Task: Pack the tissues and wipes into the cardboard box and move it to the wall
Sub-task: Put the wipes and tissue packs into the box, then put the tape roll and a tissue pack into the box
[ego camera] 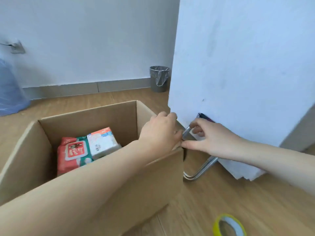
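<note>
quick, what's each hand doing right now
Left hand: gripping the cardboard box at its right rim.
Right hand: closed on the same rim.

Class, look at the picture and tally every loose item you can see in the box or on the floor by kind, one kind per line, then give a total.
Cardboard box: 1
Wipes pack: 1
Tissue pack: 1
Tape roll: 1
Waste bin: 1
Total: 5
</note>
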